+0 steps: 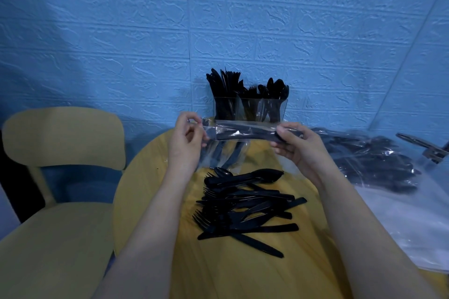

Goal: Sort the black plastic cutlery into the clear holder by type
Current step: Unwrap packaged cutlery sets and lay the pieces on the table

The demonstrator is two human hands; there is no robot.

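Observation:
A clear holder [250, 110] stands at the table's far edge against the blue wall, with black knives in its left section, forks in the middle and spoons at the right. I hold a clear wrapped cutlery packet [243, 133] level in front of it. My left hand [188, 143] pinches the packet's left end. My right hand [295, 145] grips its right end. A loose pile of black forks, knives and spoons [245, 204] lies on the yellow round table [145, 177] below my hands.
More wrapped cutlery packets [369, 160] are heaped on clear plastic at the right. Empty wrappers [218, 153] lie just behind the pile. A yellow chair [60, 153] stands at the left. A metal tool [422, 147] rests at the far right.

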